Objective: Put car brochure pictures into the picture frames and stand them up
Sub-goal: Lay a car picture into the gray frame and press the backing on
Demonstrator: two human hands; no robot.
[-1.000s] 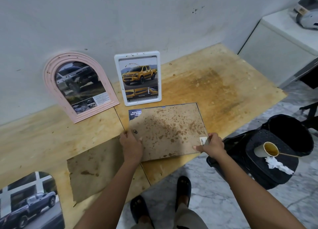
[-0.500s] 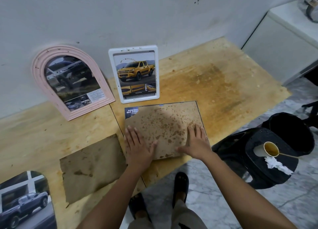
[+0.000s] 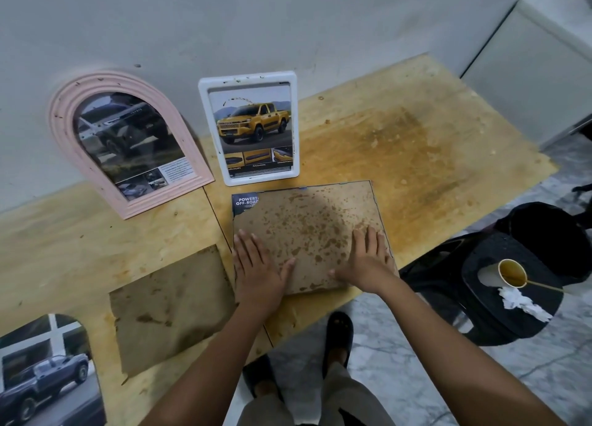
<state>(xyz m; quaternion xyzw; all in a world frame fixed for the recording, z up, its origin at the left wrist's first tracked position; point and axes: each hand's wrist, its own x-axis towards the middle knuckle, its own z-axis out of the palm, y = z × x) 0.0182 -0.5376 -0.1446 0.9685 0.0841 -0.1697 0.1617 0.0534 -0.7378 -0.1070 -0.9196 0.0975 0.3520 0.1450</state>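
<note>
At eleven and twelve o'clock the pink frame [image 3: 61, 118] and the white frame [image 3: 248, 78] lean on the wall [image 3: 288, 25]. Our left hand [image 3: 256, 265] and right hand [image 3: 368, 262] lie flat, fingers straight, on the backing board [image 3: 307, 230].

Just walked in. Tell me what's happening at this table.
A person presses the left hand and right hand flat on a stained backing board laid over a brochure page, whose corner peeks out at the far left. A pink arched frame and a white frame, both filled, stand behind it. A spare board and an arch-cut car picture lie further left.
</note>
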